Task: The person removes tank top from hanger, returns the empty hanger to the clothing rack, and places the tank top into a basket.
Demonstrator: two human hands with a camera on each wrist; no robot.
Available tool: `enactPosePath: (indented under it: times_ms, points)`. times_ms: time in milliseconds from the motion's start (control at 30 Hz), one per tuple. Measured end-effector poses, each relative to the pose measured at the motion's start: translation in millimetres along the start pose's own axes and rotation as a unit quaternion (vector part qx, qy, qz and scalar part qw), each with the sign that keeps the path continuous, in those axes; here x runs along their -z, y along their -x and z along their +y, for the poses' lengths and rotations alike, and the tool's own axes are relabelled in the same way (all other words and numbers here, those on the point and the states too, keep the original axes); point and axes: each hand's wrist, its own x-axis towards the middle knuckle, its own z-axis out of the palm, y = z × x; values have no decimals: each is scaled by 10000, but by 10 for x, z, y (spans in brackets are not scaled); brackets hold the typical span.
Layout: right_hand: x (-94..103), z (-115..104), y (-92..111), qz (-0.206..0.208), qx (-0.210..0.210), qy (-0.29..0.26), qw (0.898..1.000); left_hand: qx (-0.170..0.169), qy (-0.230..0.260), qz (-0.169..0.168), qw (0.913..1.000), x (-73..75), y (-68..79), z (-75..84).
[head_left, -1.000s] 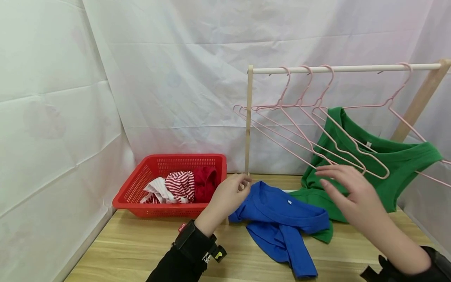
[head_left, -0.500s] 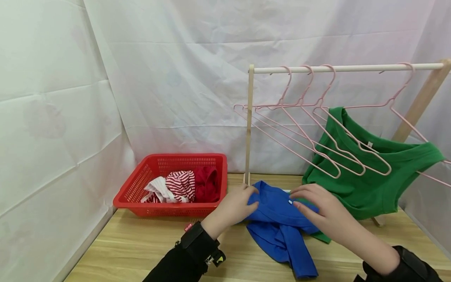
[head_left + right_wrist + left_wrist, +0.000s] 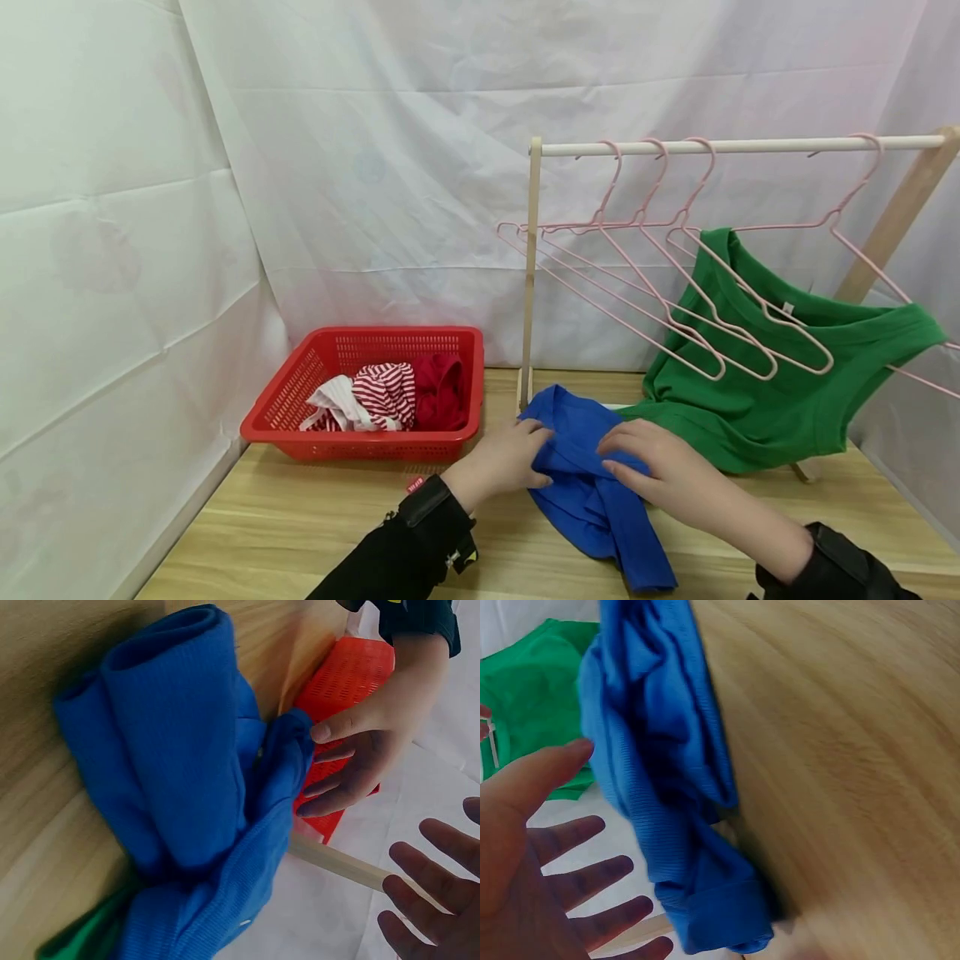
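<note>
A crumpled blue long-sleeved top lies on the wooden table, with one sleeve trailing toward the front edge. My left hand is at its left side, fingers spread; in the left wrist view the thumb tip meets the edge of the blue cloth, though contact is unclear. Over the garment's right part hovers my right hand, fingers loosely bent. The right wrist view shows this right hand with spread fingers, apart from the cloth. Behind it, a green sleeveless top hangs on a pink hanger, its lower part draped on the table.
A clothes rack with a white rail stands at the back right, bearing several pink hangers. At the left is a red plastic basket containing a striped garment and a dark red one. White cloth walls surround the table.
My right hand has moved left and down from beside the green top to over the blue top. My left hand has shifted lower, closer to the blue top's left side.
</note>
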Motion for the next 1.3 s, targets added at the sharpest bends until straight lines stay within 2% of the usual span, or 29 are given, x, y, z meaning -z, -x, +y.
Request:
enactPosePath:
  times_ms: [200,333,567,633,867,1067,1300]
  points:
    - [-77,25,-5,-511,-20,52,9987,-60,-233,-168,9996,-101,-5,2]
    - [-107,51,3,-630,53,121,9979,-193,-424,-295,9985,-136,-12,23]
    - [-123,103,23,-735,55,242,9970,-530,-1309,-221,9897,-194,-46,89]
    - [-116,114,23,-791,26,243,9966,-575,-1427,-273,9877,-198,-47,113]
    - [-108,151,51,-853,-19,258,9960,-787,-1298,-473,9873,-203,-33,164]
    - [-113,189,59,-1069,-190,200,9939,-1136,-1338,-639,9824,-188,-32,160]
    - [-128,234,72,-1063,-186,246,9939,-1384,-1265,-579,9806,-198,-27,179]
